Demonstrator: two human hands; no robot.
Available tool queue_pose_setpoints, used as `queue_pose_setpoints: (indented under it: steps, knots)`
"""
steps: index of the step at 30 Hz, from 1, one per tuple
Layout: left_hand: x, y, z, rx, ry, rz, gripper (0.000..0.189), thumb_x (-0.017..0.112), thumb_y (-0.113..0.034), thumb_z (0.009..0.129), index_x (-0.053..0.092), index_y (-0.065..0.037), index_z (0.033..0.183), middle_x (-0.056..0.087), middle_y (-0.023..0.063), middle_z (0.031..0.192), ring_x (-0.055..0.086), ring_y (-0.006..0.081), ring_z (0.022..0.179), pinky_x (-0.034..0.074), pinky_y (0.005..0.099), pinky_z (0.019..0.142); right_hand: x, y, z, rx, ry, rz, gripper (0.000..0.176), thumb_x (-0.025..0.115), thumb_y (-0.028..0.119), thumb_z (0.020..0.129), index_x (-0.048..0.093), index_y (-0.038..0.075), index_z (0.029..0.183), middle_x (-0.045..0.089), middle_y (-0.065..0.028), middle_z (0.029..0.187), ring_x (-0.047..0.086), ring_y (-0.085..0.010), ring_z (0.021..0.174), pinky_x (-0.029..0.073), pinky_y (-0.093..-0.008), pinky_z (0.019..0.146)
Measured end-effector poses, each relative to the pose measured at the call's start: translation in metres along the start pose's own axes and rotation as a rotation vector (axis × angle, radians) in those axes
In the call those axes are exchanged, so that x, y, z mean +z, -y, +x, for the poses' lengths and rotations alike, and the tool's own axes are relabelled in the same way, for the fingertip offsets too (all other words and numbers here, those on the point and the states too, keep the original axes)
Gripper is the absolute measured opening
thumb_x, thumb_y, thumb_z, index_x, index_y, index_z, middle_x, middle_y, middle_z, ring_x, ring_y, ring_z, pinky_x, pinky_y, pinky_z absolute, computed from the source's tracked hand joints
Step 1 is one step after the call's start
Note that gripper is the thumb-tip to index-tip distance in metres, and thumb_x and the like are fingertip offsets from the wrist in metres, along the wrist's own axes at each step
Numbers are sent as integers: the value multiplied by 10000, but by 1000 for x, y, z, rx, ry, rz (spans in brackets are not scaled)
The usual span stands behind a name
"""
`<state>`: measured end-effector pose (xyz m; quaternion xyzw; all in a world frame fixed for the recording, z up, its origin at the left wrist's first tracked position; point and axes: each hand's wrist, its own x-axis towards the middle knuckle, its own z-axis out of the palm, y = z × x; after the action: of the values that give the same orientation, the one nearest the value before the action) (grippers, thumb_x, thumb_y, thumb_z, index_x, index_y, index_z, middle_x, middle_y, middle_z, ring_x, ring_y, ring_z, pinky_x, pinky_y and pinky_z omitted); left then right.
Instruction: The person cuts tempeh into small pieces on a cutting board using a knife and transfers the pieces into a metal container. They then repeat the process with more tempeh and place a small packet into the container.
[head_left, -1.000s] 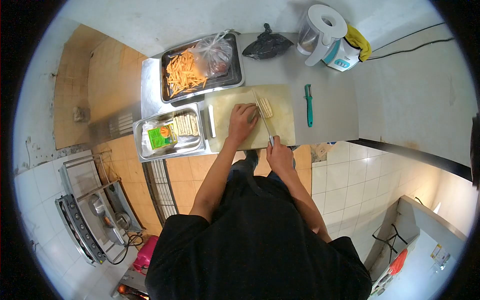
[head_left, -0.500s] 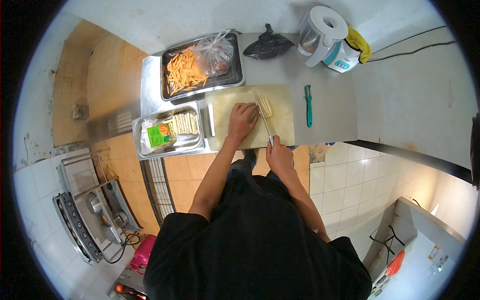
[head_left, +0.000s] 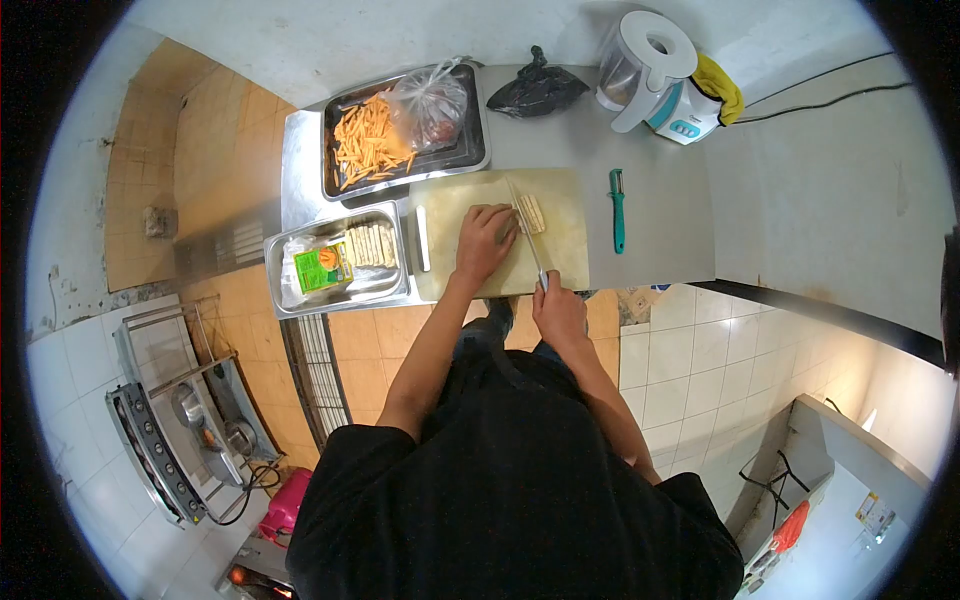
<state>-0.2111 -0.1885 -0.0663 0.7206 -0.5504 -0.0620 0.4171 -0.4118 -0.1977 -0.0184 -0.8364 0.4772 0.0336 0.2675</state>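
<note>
Now the left hand [head_left: 485, 240] presses, curled, on the pale rectangular cutting board [head_left: 447, 218] beside the sliced beige block [head_left: 531, 213]; the right hand [head_left: 558, 312] clenches the long steel knife [head_left: 527, 243].

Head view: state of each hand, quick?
Left hand: palm down on the cutting board beside the knife; whether it grips anything cannot be told.
Right hand: closed on the knife handle.
</note>
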Motion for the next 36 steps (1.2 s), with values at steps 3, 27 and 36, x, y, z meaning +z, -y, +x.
queue_pose_setpoints:
  steps: [3,27,36]
  knots:
    - [0,0,0,-6,6,6,360,796,-72,776,734,-63,1130,713,79,1162,613,318,1073,517,424,964,0,-1,0,-7,-9,1,290,569,286,1008,504,32,1132,696,-233,741,710,-449,704,565,-569,626]
    - [0,0,1,-7,2,1,347,790,-69,784,736,-71,1126,715,80,1170,613,316,1071,520,416,954,1,-7,2,-49,-41,-2,270,567,269,1008,515,26,1113,685,-235,713,704,-448,678,562,-574,610]
    - [-1,-2,1,-8,21,11,392,804,-48,748,736,-62,1134,710,86,1192,617,322,1087,533,421,965,4,-12,2,-39,-48,25,296,565,274,1006,512,25,1158,687,-238,726,700,-461,689,560,-581,622]
